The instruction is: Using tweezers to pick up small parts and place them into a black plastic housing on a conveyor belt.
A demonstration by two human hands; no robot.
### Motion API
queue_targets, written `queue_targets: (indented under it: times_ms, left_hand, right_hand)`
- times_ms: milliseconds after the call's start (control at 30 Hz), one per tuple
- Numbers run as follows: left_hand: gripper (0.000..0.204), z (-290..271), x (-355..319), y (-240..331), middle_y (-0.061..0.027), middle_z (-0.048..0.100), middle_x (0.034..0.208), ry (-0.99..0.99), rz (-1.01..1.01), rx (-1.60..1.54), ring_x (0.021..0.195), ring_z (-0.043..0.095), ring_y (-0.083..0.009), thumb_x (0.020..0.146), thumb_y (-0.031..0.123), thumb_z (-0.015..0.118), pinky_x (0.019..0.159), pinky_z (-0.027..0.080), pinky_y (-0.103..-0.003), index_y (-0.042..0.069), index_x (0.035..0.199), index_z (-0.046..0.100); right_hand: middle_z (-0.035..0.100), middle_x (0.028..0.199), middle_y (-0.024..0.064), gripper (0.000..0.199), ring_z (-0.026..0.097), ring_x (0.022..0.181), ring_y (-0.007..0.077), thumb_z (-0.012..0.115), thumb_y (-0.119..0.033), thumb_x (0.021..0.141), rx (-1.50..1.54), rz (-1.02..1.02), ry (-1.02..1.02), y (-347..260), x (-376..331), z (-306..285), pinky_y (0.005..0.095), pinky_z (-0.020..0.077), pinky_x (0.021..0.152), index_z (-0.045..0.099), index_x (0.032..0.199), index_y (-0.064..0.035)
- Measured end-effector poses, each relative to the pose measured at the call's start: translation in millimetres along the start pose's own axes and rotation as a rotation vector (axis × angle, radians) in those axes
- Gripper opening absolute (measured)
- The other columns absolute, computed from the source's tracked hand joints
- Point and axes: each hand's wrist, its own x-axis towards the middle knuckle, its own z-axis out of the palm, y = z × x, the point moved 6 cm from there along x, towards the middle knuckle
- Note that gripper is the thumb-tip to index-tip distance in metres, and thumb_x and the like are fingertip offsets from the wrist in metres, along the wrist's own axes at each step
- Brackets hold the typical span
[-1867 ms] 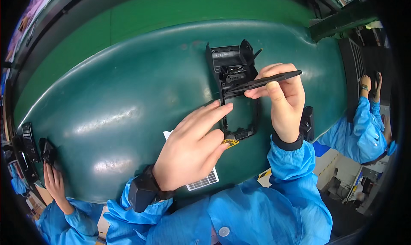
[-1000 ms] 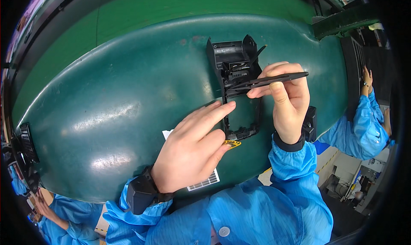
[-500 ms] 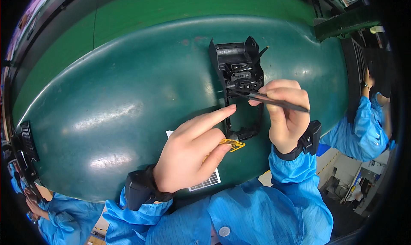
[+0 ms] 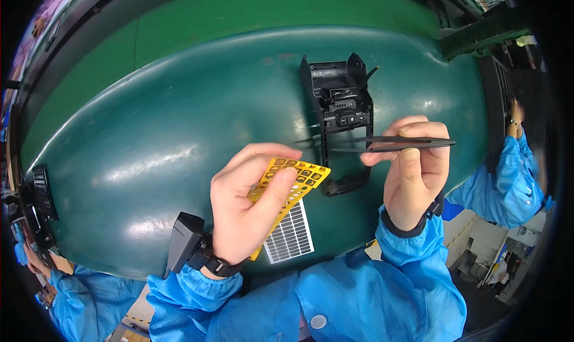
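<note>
Between thumb and fingers, my left hand [image 4: 245, 204] grips a yellow sheet [image 4: 308, 173] with rows of small dark squares and round holes. My right hand [image 4: 415, 168] is closed on dark tweezers [image 4: 412, 143], whose tips point left and stand apart. Behind the tweezers lies a black plastic housing [image 4: 345, 97] with a frame-like lower part, its open inside facing up. Small fitted parts show in its middle. The tweezer tips pass over the frame part; whether they hold anything is too small to tell.
A white sheet [image 4: 290, 234] with a grid of dark labels lies under my left hand on the green table mat [image 4: 179, 133]. A black ribbed object [image 4: 45, 192] is at the left edge. Blue-sleeved people sit at the left [image 4: 89, 300] and right [image 4: 505, 180].
My left hand has drawn back from the housing and turned, bringing the yellow sheet up into view. The tweezers have moved away from the housing's middle, toward me and right.
</note>
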Motion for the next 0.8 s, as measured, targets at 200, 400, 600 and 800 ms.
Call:
queue_targets:
  times_ms: [200, 400, 600, 800]
  left_hand:
    - [0.015, 0, -4, 3, -0.0106, 0.066, 0.105, 0.034, 0.059, 0.0, 0.088, 0.062, -0.0129, 0.089, 0.002, 0.06, 0.077, 0.049, -0.025, -0.006, 0.1, 0.067]
    - [0.017, -1, -7, 3, -0.0109, 0.066, 0.105, 0.06, 0.037, -0.06, 0.089, 0.063, -0.0127, 0.09, 0.003, 0.061, 0.078, 0.049, -0.025, -0.005, 0.103, 0.066]
    - [0.017, 0, -9, 1, -0.0115, 0.066, 0.105, 0.055, 0.024, -0.107, 0.091, 0.063, -0.0129, 0.091, 0.004, 0.061, 0.079, 0.049, -0.025, -0.005, 0.105, 0.066]
    - [0.025, 2, -9, 1, -0.0135, 0.063, 0.111, 0.004, 0.009, -0.087, 0.095, 0.061, -0.0149, 0.097, 0.013, 0.056, 0.084, 0.048, -0.029, -0.009, 0.108, 0.062]
  right_hand:
    - [0.057, 0.102, 0.0189, 0.02, 0.069, 0.084, 0.0259, 0.051, -0.007, 0.097, 0.206, 0.117, 0.024, 1, -13, 27, 0.0311, 0.0601, 0.072, 0.044, 0.111, 0.0059]
    - [0.055, 0.105, 0.0209, 0.02, 0.069, 0.087, 0.0288, 0.048, -0.004, 0.098, 0.278, 0.108, 0.065, 7, -19, 41, 0.0326, 0.0612, 0.074, 0.041, 0.113, 0.0065]
    - [0.055, 0.103, 0.0211, 0.017, 0.07, 0.084, 0.0294, 0.044, -0.006, 0.1, 0.193, 0.065, 0.086, 8, -19, 37, 0.0331, 0.0613, 0.073, 0.04, 0.11, 0.0067]
    - [0.051, 0.102, 0.0181, 0.022, 0.069, 0.075, 0.0249, 0.047, -0.015, 0.1, 0.112, 0.062, 0.109, 8, -17, 38, 0.0312, 0.0618, 0.067, 0.043, 0.109, 0.0048]
